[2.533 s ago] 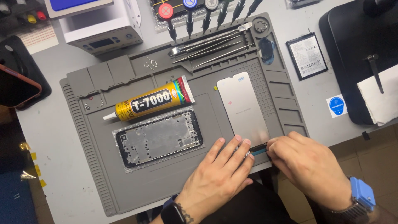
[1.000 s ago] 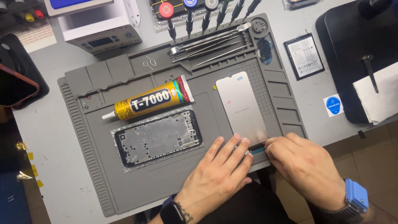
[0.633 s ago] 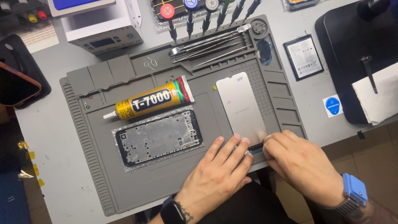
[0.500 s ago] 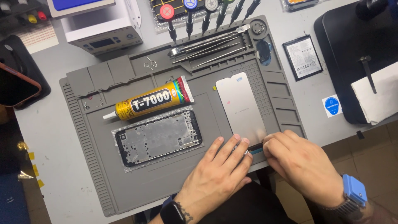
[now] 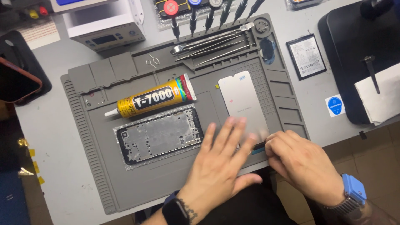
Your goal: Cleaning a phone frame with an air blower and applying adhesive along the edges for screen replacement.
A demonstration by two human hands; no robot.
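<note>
My left hand (image 5: pixel 223 160) lies flat with fingers spread on the grey work mat (image 5: pixel 137 183), its fingertips on the near end of a pale rectangular screen panel (image 5: pixel 241 100). My right hand (image 5: pixel 304 164) is closed on a small dark tool with a blue part (image 5: pixel 257 148) at the panel's near edge. A phone frame (image 5: pixel 160 134) lies on the mat just left of my left hand. Beyond it rests a yellow glue tube with a red cap (image 5: pixel 152 99).
Metal tweezers and pry tools (image 5: pixel 212 43) lie in the mat's far tray, with screwdrivers (image 5: pixel 196 10) behind them. A white machine (image 5: pixel 104 25) stands at the back left. A phone battery (image 5: pixel 307 56) and a black pad with white cloth (image 5: pixel 375 96) sit right. A phone (image 5: pixel 16 81) lies far left.
My left hand has slid forward, so its fingertips now cover the panel's near end. My right hand stays at the panel's near edge, holding the small tool.
</note>
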